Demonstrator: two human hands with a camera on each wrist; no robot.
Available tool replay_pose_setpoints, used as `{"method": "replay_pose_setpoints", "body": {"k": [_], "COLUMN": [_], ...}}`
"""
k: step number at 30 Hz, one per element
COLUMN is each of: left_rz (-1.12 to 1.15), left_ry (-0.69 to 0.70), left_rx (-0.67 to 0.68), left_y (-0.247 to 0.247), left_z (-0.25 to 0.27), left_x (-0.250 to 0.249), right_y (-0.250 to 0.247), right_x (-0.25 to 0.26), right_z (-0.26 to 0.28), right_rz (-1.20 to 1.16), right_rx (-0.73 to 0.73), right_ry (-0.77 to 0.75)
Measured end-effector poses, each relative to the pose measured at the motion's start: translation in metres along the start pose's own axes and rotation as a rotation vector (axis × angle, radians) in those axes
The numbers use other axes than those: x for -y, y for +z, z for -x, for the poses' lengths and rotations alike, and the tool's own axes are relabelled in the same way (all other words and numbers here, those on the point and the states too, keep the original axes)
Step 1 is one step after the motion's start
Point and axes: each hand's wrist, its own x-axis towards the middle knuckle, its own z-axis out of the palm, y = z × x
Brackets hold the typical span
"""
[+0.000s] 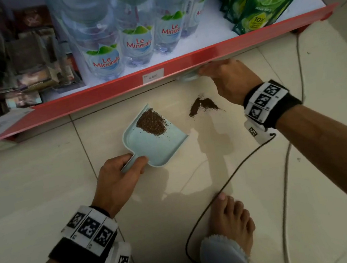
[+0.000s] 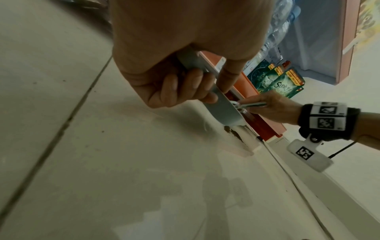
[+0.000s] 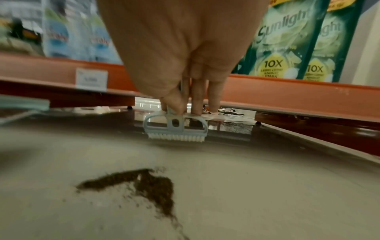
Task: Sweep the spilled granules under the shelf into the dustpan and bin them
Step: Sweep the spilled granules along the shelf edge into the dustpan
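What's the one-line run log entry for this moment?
left hand grips dustpan | right hand holds brush at shelf edge | granules on floor

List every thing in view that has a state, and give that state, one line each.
dustpan: on the floor, handle gripped, holds a heap of granules.
granules on the floor: small pile beside the dustpan, not yet swept in.
brush: held bristles down at the gap under the shelf.
left hand: grips the dustpan handle.
right hand: grips the brush handle.
water bottles: upright on the shelf.
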Motion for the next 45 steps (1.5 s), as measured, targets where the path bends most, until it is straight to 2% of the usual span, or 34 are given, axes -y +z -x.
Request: {"method": "replay_pose_setpoints", "body": {"k": [2, 4, 6, 8, 10, 13, 16, 18, 22, 26, 28, 32, 33, 35, 37, 40, 42, 45], "left_rz": [0.008, 0.021, 0.021, 0.009, 0.010, -0.003, -0.017, -0.015, -0.021, -0.021, -0.039, -0.044, -0.043, -0.047, -0.055, -0.069, -0.066, -0.076], "left_ry": [0.018, 0.027, 0.027, 0.013, -0.007, -0.013, -0.007, -0.004, 0.005, -0.007, -0.001, 0.003, -0.003, -0.013, -0.008, -0.010, -0.021, -0.036], "left_rx": [0.005, 0.003, -0.004, 0.002, 0.018, 0.053, 0.062, 0.059, 0.043, 0.035, 0.048, 0.065, 0.069, 0.077, 0.080, 0.054, 0.044, 0.039], "left_y": [0.001, 0.000, 0.001, 0.006, 0.012, 0.021, 0.025, 0.026, 0.024, 0.023, 0.025, 0.036, 0.038, 0.039, 0.039, 0.034, 0.032, 0.031], "left_z": [-0.002, -0.004, -0.006, -0.008, -0.010, -0.013, -0.018, -0.021, -0.024, -0.023, -0.023, -0.023, -0.023, -0.022, -0.020, -0.020, -0.021, -0.020], "left_x": [-0.003, -0.004, -0.003, -0.002, -0.001, -0.003, -0.008, -0.011, -0.015, -0.012, -0.013, -0.016, -0.017, -0.019, -0.021, -0.021, -0.018, -0.015], "right_y": [0.005, 0.003, -0.004, -0.011, -0.013, -0.010, -0.003, 0.004, 0.009, -0.006, -0.014, -0.020, -0.018, -0.009, 0.000, 0.006, 0.003, -0.003], "right_x": [-0.002, -0.002, -0.001, -0.006, -0.022, -0.051, -0.066, -0.067, -0.051, -0.042, -0.050, -0.078, -0.078, -0.063, -0.036, -0.001, 0.009, -0.004], "right_z": [0.005, 0.021, 0.038, 0.045, 0.039, 0.015, -0.003, -0.004, 0.019, 0.049, 0.052, 0.028, 0.024, 0.022, 0.029, 0.046, 0.055, 0.061], "right_rz": [0.047, 0.019, -0.044, -0.069, -0.011, 0.117, 0.101, 0.099, 0.057, -0.016, -0.024, 0.079, 0.090, 0.069, 0.037, -0.045, -0.084, -0.067], "right_rx": [0.098, 0.187, 0.213, 0.168, 0.079, -0.041, -0.069, -0.038, 0.090, 0.162, 0.145, 0.072, 0.076, 0.128, 0.163, 0.129, 0.061, -0.082], "right_ry": [0.057, 0.041, 0.025, 0.047, 0.147, 0.412, 0.611, 0.577, 0.288, 0.140, 0.173, 0.524, 0.573, 0.527, 0.375, 0.242, 0.216, 0.291]}}
